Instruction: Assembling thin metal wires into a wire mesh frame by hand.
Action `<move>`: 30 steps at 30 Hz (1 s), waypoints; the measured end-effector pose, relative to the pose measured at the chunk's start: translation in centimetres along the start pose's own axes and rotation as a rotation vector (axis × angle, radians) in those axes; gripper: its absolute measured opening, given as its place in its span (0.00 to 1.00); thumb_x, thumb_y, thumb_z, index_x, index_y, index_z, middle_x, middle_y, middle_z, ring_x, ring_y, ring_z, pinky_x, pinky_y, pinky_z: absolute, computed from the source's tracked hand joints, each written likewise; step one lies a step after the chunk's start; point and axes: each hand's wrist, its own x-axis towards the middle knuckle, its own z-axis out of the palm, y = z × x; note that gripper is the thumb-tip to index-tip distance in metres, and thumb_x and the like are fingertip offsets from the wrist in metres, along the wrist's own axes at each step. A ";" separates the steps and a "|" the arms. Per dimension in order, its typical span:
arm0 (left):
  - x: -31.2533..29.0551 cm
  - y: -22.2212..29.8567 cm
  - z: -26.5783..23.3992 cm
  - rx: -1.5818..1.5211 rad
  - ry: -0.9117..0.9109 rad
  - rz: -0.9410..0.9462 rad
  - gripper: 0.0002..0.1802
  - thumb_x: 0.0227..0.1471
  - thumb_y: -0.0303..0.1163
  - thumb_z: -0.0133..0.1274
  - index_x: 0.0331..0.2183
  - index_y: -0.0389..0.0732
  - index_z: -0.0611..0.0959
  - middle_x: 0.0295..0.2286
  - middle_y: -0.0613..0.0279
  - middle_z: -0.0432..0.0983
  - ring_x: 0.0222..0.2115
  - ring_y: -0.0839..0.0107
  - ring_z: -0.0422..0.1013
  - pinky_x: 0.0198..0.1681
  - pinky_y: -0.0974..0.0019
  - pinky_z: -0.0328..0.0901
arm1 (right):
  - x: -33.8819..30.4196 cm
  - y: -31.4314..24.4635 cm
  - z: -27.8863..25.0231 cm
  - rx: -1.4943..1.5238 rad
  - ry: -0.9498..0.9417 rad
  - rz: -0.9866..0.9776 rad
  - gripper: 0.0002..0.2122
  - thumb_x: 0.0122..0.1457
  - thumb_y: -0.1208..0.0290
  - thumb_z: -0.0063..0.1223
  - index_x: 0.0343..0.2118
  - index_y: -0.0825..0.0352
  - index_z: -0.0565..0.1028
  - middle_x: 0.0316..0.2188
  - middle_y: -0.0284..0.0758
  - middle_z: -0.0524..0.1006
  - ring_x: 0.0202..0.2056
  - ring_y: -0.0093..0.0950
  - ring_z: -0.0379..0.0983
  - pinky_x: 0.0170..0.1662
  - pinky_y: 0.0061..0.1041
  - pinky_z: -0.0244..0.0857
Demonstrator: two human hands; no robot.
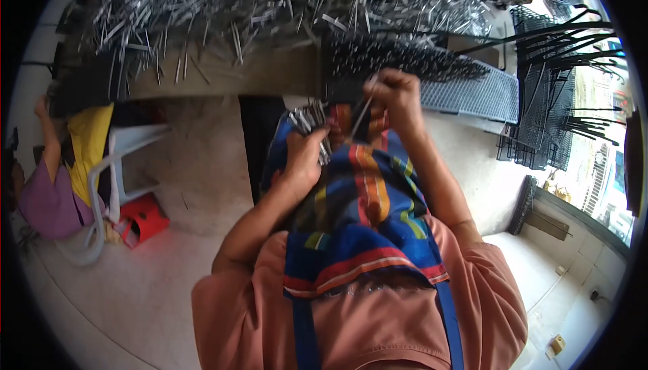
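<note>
your left hand (305,151), before your lap, has its grip closed around a bundle of thin silvery metal strips (309,119), whose ends fan out above the fingers. your right hand (399,97), higher and near the front of the bench, has its grip pinched on a single slender silvery strip (362,117) (blurred, so its exact shape cannot be told), which slants down toward your lap. below both hands spreads a blue, red and orange patterned cloth apron (368,201). ahead, a broad, tangled heap of loose silvery metal strips (270,6) lies on the pale brown bench (223,72); to its right, a mass of small dark pieces with pale tips (398,60) borders a grey mesh panel (479,99).
</note>
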 end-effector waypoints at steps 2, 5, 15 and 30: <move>-0.2 0.6 0.4 -0.004 0.021 -0.026 0.12 0.50 0.21 0.54 0.40 0.35 0.80 0.32 0.58 0.80 0.29 0.67 0.78 0.32 0.66 0.74 | -0.9 0.8 0.8 0.038 -0.077 0.063 0.04 0.53 0.78 0.60 0.23 0.70 0.78 0.16 0.27 0.73 0.15 0.13 0.63 0.17 0.15 0.54; -1.5 0.2 1.5 0.137 -0.091 0.134 0.10 0.51 0.21 0.54 0.39 0.37 0.80 0.29 0.58 0.80 0.26 0.68 0.77 0.27 0.68 0.72 | -2.5 2.6 2.7 -0.031 -0.056 0.088 0.04 0.48 0.80 0.64 0.26 0.71 0.78 0.19 0.26 0.75 0.23 0.13 0.68 0.25 0.16 0.62; -1.9 -0.9 1.4 0.261 -0.078 0.142 0.12 0.47 0.17 0.58 0.36 0.37 0.81 0.28 0.63 0.79 0.25 0.71 0.77 0.28 0.69 0.73 | -3.2 1.3 1.4 0.197 -0.064 0.160 0.04 0.50 0.81 0.61 0.28 0.70 0.77 0.18 0.29 0.74 0.20 0.16 0.68 0.24 0.18 0.63; -2.1 -0.4 1.5 0.131 -0.054 -0.040 0.13 0.49 0.18 0.54 0.40 0.35 0.80 0.30 0.52 0.81 0.29 0.63 0.79 0.32 0.62 0.76 | -0.7 2.0 0.3 -0.058 0.299 -0.528 0.03 0.52 0.85 0.59 0.29 0.72 0.78 0.27 0.29 0.76 0.24 0.14 0.67 0.27 0.13 0.61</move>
